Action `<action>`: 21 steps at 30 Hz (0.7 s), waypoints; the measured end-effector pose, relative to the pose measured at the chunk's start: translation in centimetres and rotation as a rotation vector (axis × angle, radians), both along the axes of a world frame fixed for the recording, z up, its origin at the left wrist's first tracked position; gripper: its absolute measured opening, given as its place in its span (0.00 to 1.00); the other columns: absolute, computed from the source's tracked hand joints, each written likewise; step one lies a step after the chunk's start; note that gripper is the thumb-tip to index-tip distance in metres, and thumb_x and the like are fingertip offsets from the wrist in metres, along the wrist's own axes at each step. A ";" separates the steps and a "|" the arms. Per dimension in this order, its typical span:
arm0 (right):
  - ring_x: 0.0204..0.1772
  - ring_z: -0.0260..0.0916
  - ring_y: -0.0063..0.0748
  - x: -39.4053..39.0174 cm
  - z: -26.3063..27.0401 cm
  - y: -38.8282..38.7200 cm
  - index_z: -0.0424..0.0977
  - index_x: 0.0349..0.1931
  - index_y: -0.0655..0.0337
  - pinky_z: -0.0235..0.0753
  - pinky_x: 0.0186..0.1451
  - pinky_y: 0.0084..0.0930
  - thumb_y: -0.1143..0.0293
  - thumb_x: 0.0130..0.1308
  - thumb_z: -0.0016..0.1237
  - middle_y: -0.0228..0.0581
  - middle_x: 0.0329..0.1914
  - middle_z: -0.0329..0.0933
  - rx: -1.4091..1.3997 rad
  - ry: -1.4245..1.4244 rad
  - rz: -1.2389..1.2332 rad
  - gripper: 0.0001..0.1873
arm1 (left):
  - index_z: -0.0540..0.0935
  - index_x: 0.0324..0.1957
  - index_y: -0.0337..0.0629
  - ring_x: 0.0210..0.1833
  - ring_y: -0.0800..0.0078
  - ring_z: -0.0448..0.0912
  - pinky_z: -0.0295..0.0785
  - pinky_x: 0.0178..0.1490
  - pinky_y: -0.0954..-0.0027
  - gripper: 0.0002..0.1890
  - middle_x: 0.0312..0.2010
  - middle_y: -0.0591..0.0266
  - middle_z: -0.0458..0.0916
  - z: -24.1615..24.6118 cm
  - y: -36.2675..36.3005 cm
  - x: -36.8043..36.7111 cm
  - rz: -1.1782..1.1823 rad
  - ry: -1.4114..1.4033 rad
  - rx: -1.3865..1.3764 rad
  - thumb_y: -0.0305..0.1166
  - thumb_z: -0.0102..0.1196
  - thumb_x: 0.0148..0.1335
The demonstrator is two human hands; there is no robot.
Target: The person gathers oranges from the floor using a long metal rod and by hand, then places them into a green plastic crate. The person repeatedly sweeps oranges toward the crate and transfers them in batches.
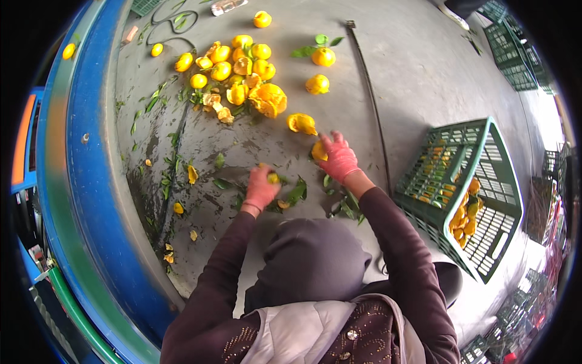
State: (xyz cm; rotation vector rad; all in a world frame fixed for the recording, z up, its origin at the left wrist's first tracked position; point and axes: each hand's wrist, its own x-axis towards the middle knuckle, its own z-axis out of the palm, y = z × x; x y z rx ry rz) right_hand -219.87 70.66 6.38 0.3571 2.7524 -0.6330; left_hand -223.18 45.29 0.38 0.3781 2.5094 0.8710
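Note:
My left hand (263, 187), in a pink-red glove and blurred, is low over the floor with its fingers curled on a small yellow fruit piece (273, 178). Green leaves (298, 191) lie just right of it. My right hand (340, 159), gloved alike, has its fingers on an orange citrus fruit (318, 151) and partly hides it. Beyond that fruit is a torn, flattened citrus fruit (302, 123). Farther off, whole citrus fruits (221, 71) and broken ones lie in a loose heap, a large burst fruit (268, 100) at its near side.
A green plastic crate (454, 204), tilted on the right, holds citrus fruit. Between it and the heap runs a dark strip (370, 86) on the floor. A blue metal frame (86, 136) borders the left. More crates (511, 57) and a person's shoe (456, 18) are at upper right.

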 end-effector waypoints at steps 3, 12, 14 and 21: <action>0.60 0.67 0.55 -3.1 -2.4 -0.1 0.64 0.63 0.48 0.72 0.59 0.44 0.59 0.50 0.61 0.50 0.61 0.64 -0.044 -0.136 -0.016 0.37 | 0.77 0.39 0.44 0.51 0.49 0.71 0.69 0.53 0.56 0.19 0.41 0.49 0.74 1.1 0.6 -7.3 0.195 0.252 0.129 0.29 0.64 0.41; 0.58 0.71 0.48 -13.6 -3.3 -0.6 0.47 0.72 0.55 0.76 0.56 0.35 0.55 0.43 0.63 0.56 0.61 0.65 -0.452 -0.044 -0.242 0.56 | 0.51 0.72 0.63 0.69 0.51 0.62 0.65 0.67 0.61 0.56 0.70 0.49 0.54 3.8 6.6 -22.2 -0.365 0.008 -0.366 0.23 0.65 0.39; 0.60 0.69 0.48 -15.0 -4.2 -2.1 0.46 0.73 0.56 0.74 0.58 0.34 0.55 0.40 0.64 0.57 0.64 0.61 -0.477 -0.020 -0.222 0.58 | 0.53 0.72 0.62 0.68 0.51 0.64 0.65 0.67 0.62 0.56 0.70 0.50 0.55 2.9 6.6 -21.8 -0.400 0.008 -0.193 0.24 0.66 0.39; 0.66 0.61 0.47 -8.1 -2.1 -3.1 0.54 0.69 0.62 0.65 0.67 0.35 0.59 0.38 0.64 0.54 0.63 0.59 -1.058 0.052 -0.460 0.54 | 0.68 0.63 0.44 0.65 0.61 0.68 0.63 0.68 0.65 0.41 0.60 0.54 0.71 4.0 5.0 -14.4 -0.219 -0.113 0.352 0.20 0.65 0.41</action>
